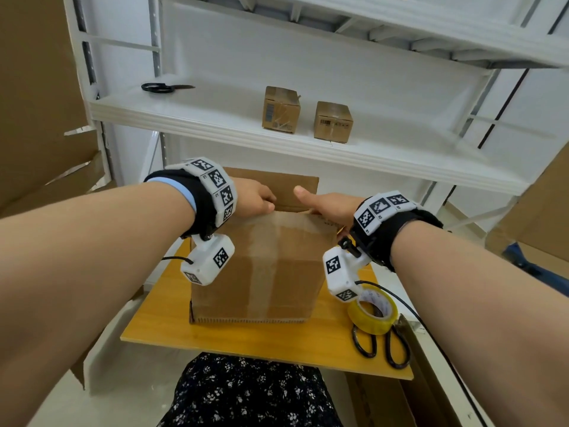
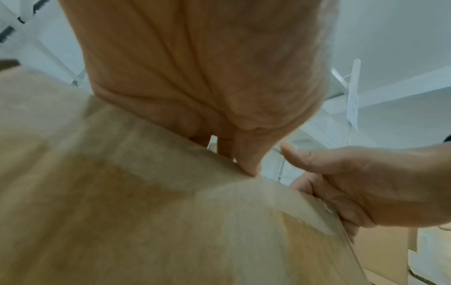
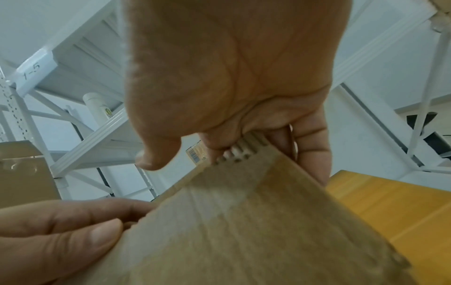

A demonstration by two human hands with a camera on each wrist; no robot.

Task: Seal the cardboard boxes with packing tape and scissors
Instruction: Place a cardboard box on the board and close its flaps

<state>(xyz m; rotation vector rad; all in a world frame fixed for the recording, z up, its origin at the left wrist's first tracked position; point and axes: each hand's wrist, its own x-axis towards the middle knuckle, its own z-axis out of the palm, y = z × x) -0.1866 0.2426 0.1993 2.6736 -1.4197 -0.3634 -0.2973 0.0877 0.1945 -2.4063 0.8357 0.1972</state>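
Observation:
A brown cardboard box [image 1: 255,272] with a strip of old tape down its front stands on a yellow wooden board [image 1: 215,334]. Its far flap [image 1: 303,186] stands upright. My left hand [image 1: 255,198] grips the near flap's top edge, fingers curled over it. My right hand [image 1: 323,204] holds the same edge further right, with fingers hooked behind the cardboard and the thumb sticking out free. The left wrist view shows the left hand [image 2: 195,77] on the box [image 2: 146,212]. The right wrist view shows the right hand [image 3: 231,67] on the corrugated flap [image 3: 244,221].
A yellow tape roll [image 1: 372,309] lies on black-handled scissors [image 1: 381,343] at the board's right front. On the white shelf [image 1: 215,118] behind are another pair of scissors [image 1: 166,87] and two small boxes [image 1: 280,109] [image 1: 332,121]. Large cardboard sheets stand at both sides.

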